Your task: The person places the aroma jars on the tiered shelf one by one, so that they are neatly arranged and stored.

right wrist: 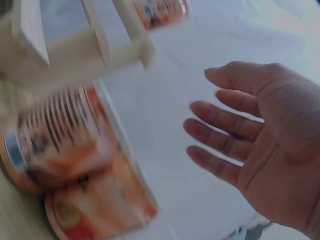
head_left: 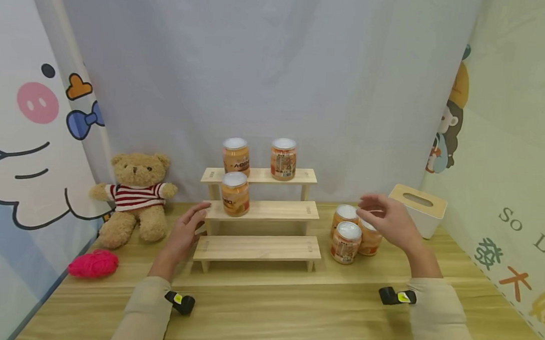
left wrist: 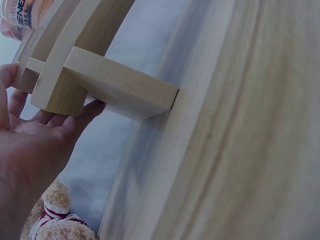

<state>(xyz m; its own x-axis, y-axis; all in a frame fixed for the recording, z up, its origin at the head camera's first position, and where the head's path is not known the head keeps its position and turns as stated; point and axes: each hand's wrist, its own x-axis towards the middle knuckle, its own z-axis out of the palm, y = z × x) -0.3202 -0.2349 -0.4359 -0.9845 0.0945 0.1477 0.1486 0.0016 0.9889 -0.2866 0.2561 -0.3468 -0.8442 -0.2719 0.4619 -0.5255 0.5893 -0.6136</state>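
Note:
A three-tier wooden display stand (head_left: 258, 247) is on the table. Two jars of orange contents with white lids stand on its top tier, a left jar (head_left: 236, 156) and a right jar (head_left: 284, 159); another jar (head_left: 235, 194) is on the left of the middle tier. My left hand (head_left: 183, 237) touches the stand's left end, fingers extended along it, as the left wrist view also shows. Right of the stand, three jars (head_left: 345, 242) are grouped together. My right hand (head_left: 390, 220) hovers above and beside them, fingers loosely bent and holding nothing (right wrist: 280, 135).
A teddy bear (head_left: 138, 198) in a striped shirt sits at the back left, with pink yarn (head_left: 93, 264) before it. A tissue box (head_left: 419, 207) with a wooden lid stands behind the right hand. A grey curtain (head_left: 266, 79) hangs behind the stand.

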